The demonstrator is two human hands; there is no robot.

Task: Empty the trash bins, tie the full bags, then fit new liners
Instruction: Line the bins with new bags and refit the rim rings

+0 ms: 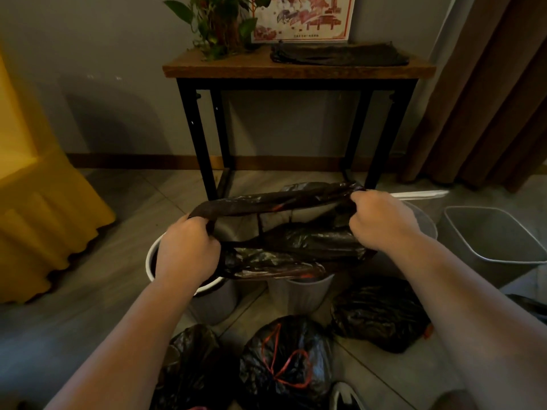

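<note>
While both hands hold a fresh bag spread above the bins, the layout around them reads as a working station; side table (pixel 296 68) against the wall carries a flat stack of folded liners (pixel 337 54), presumably the supply, near but well apart from the hands; rectangular grey bin (pixel 497 241) at right stands bare inside, judged to be awaiting its own liner; round white bin (pixel 154 255) sits just beneath the left wrist; a grey bin (pixel 305 291) is partly hidden under the hanging plastic, probably the one being fitted; three tied bags (pixel 284 362) lie on the floor nearest the camera, the middle one closed with a red drawstring, set aside so the bins stay reachable; emptying and tying look done, lining under way; black liner (pixel 290 235) hangs between the hands over the grey bin, mouth pulled wide, not yet seated on any rim; both forearms reach forward, spread apart to keep the rim taut; left hand (pixel 186 250) lower and nearer, knuckles up, fingers curled tight round a gathered bunch of rim; right hand (pixel 381 220) higher and farther, fingers clenched on the opposite edge.
</note>
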